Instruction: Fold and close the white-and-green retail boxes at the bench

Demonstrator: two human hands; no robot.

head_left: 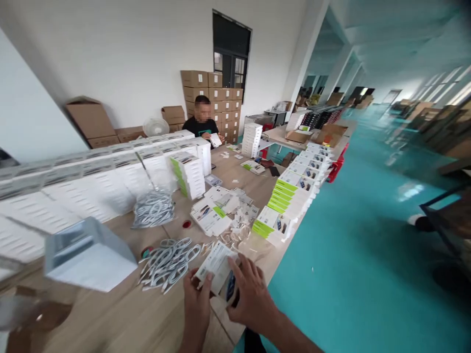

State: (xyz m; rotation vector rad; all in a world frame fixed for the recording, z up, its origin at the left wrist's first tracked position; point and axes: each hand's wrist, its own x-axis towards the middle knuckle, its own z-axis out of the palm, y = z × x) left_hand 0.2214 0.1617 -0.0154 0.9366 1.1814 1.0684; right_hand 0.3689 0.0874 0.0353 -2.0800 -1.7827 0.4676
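Head view is showing the left hand [196,306] and right hand [250,294] both closing a grip on a small packet [217,269] above the table [121,314] edge, seemingly light, thin, bendable, best pinched by its edges.

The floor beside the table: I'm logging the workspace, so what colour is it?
Teal, a plain blue-green floor, seen in the head view, right of the wooden table.

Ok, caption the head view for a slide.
Both hands, left hand and right hand, hold a small white package over a wooden table beside cable bundles.
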